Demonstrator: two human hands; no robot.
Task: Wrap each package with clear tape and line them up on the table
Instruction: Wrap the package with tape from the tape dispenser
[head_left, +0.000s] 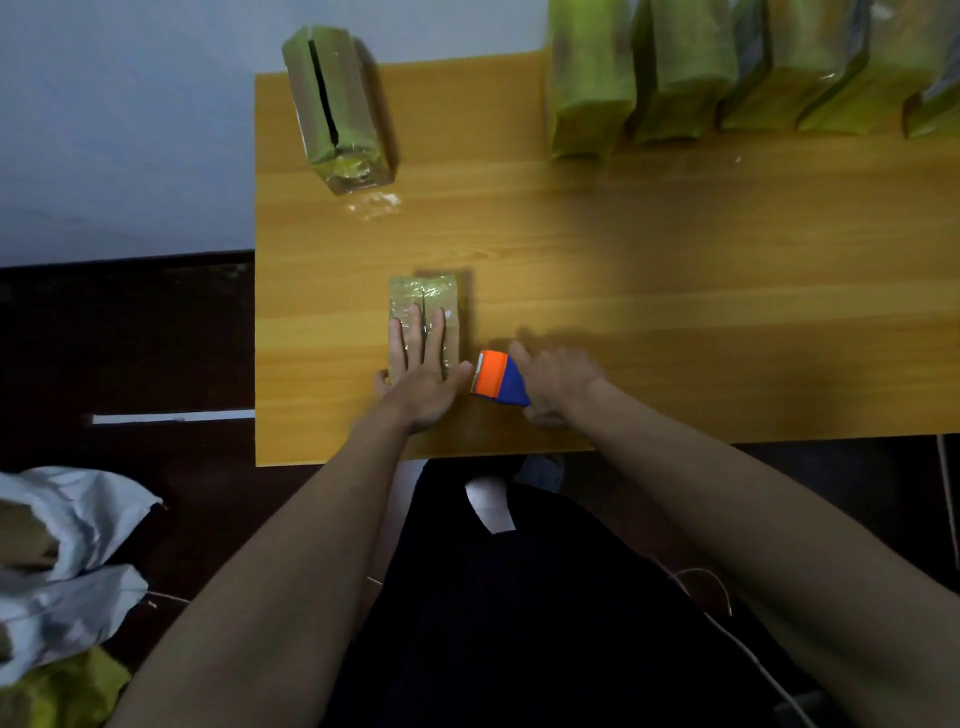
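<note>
**Hand flat on a package, tape dispenser beside it**

While the head camera looked down on a wooden table (623, 249), the left hand (423, 369) lay flat on a green package (423, 293) near the table's front edge, its fingers straight and spread across the taped top, pressing rather than gripping. Just to the right of that package, the right hand (553, 382) held an orange and blue tape dispenser (497, 378), the fingers curled round its far side; the hand was blurred, so the exact grip was hard to read. A second wrapped package (337, 111) stood apart at the table's far left corner, a dark seam running down its face. Along the far right edge, a row of green packages (727, 73) stood side by side, touching one another. Off the table at lower left lay white bags (72, 545).
</note>
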